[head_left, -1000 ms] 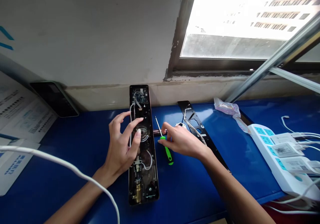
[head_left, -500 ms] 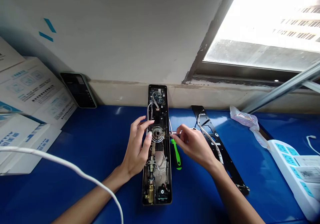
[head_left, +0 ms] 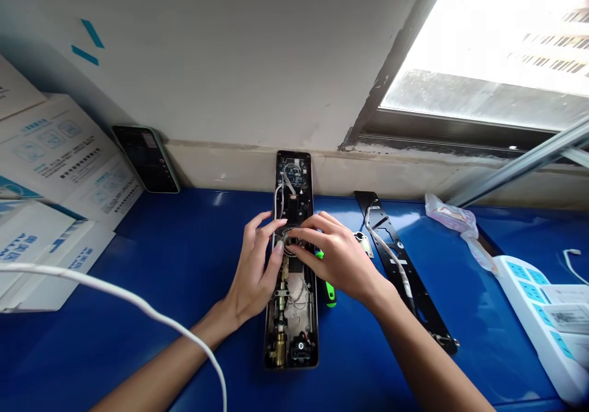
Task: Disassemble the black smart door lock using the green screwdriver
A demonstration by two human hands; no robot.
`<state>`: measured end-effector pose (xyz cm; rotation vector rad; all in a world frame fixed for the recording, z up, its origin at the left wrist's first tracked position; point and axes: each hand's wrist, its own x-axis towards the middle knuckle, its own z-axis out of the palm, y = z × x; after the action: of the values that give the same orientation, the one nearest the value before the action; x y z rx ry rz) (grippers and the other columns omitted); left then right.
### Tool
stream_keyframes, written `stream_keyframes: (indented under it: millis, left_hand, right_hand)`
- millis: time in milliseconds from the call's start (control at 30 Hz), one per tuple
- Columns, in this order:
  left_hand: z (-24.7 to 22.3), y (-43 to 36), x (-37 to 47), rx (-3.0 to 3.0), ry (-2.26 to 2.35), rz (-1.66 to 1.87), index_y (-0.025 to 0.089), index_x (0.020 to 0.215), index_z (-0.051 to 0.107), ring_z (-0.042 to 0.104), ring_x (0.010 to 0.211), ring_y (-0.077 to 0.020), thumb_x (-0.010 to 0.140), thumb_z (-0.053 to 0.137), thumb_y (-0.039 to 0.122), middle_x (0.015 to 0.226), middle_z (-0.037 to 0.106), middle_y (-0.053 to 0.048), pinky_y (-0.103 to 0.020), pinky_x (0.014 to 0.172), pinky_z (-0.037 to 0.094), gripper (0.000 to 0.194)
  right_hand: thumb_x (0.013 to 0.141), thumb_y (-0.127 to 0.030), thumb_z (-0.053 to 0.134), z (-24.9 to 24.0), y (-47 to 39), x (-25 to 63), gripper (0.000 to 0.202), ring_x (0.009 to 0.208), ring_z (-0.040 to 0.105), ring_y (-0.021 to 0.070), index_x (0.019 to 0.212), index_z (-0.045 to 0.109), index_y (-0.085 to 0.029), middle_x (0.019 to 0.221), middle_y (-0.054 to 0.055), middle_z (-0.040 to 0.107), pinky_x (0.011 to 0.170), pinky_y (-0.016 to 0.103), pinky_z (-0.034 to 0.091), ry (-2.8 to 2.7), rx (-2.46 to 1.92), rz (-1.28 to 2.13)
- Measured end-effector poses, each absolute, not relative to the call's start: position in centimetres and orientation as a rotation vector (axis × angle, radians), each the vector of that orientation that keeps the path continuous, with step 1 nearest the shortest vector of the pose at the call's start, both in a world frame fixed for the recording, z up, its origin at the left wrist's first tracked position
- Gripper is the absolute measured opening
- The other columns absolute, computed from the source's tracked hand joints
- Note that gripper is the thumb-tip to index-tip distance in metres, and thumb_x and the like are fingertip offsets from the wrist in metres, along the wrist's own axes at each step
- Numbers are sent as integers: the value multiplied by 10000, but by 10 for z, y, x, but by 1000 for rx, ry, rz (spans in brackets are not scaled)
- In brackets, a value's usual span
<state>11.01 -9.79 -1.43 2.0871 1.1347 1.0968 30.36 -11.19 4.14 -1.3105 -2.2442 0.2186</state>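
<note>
Right hand [head_left: 343, 255]: thumb and fingers bent in over the round ring part [head_left: 293, 241] midway along the open casing [head_left: 315, 338]. Fingertips close to one another; cannot tell whether they pinch anything. Left hand [head_left: 257, 277]: thumb and fingers apart, curved over the casing's left edge beside the ring; no firm grip evident.

Handling (judgement): left hand best used to steady the casing by its edge; right fingertips light and square to the ring, clear of the thin wires [head_left: 301, 295].

Orientation: casing's long axis runs away from the person, near bench edge towards wall, almost straight. Open side faces up. Circuit board [head_left: 294, 176] at the far end, brass cylinder [head_left: 280, 347] at the near left corner. Far end overlaps the wall base in view, perhaps propped on it.

Outward: green-handled screwdriver [head_left: 330, 293] just right of the casing, partly under the right hand. Black plate [head_left: 426, 311] farther right, slanting, a cable [head_left: 389, 246] along it. All on the blue bench [head_left: 221, 228].
</note>
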Motion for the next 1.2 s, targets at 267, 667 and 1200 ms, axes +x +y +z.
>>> stream_keyframes:
  millis: [267,667,1200]
  left_hand:
    - [-14,-99,110,2096,1140,1103,283,1436,463,350,1483,-242,1076,408,277,1542,371,-92,-494,1250,321,364]
    - [22,-80,125,2649,937,1170,189,1205,660,410,1415,-341,945,591,148,1437,506,-139,-570,1171,383,272]
    - [37,-76,162,3033,484,589,144,1110,738,534,1281,-344,1025,510,192,1125,738,-95,-518,1026,501,248]
  right_hand:
    - [1014,-234,574,35,-111,304,172,987,607,201,1130,699,-214,1083,68,702,882,381,541,-2170,-1194,259]
    - [952,-310,688,54,-130,395,131,913,655,181,1054,729,-238,1016,38,724,784,331,530,-1930,-1508,227]
    - [961,-274,660,25,-130,436,119,1033,659,208,1015,720,-187,1030,46,725,919,410,547,-2180,-1967,395]
